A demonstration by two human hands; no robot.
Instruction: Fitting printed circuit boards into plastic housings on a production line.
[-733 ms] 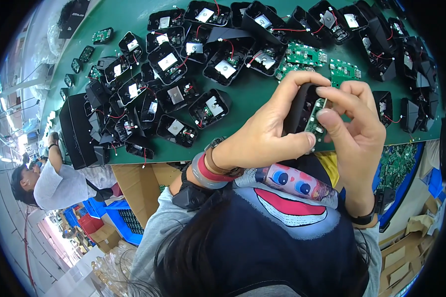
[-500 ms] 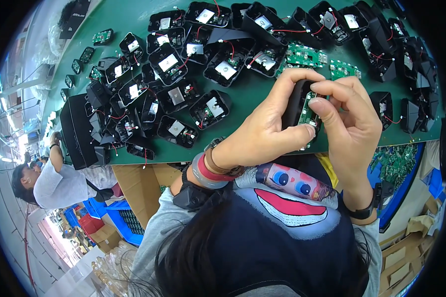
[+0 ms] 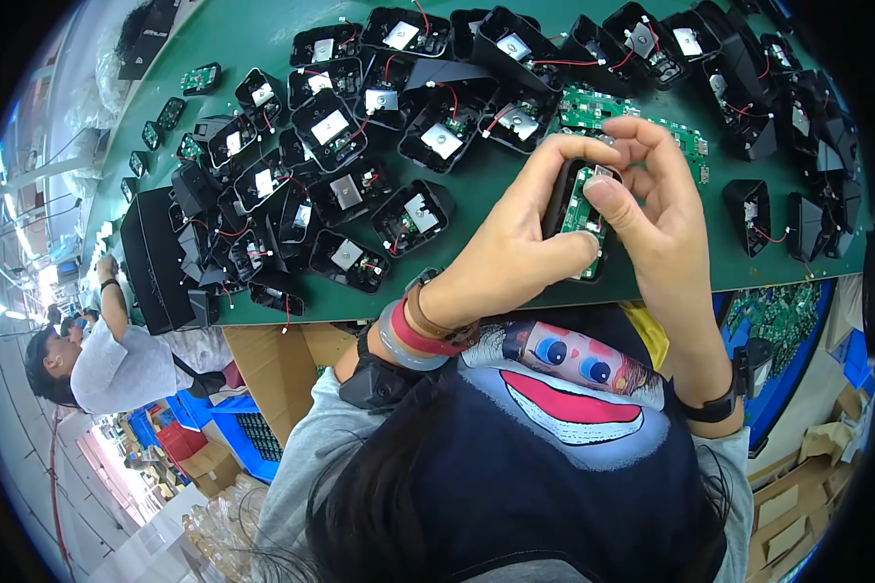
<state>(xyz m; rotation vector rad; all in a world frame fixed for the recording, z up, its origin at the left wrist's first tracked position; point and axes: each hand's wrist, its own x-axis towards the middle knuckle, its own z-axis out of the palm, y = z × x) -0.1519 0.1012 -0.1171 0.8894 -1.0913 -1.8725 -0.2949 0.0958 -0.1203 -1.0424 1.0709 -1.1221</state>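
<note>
My left hand is closed round a small black plastic casing, its thumb lying across the lower end. Inside the casing sits a narrow green circuit board, facing up. My right hand presses its thumb on the board's upper end, with its other fingers curled behind the casing's far side. Part of the board is hidden under both thumbs. Just beyond my hands, loose green circuit boards lie on the green table.
Many open black housings with silver plates and red wires crowd the table's left and far side. More housings stand at right. A blue bin of green boards is below the right edge. Another person works at far left.
The casing has shifted slightly left and turned its open face more upward. My right fingertips have left the board's edge and spread behind it, while the right thumb now presses on the board.
</note>
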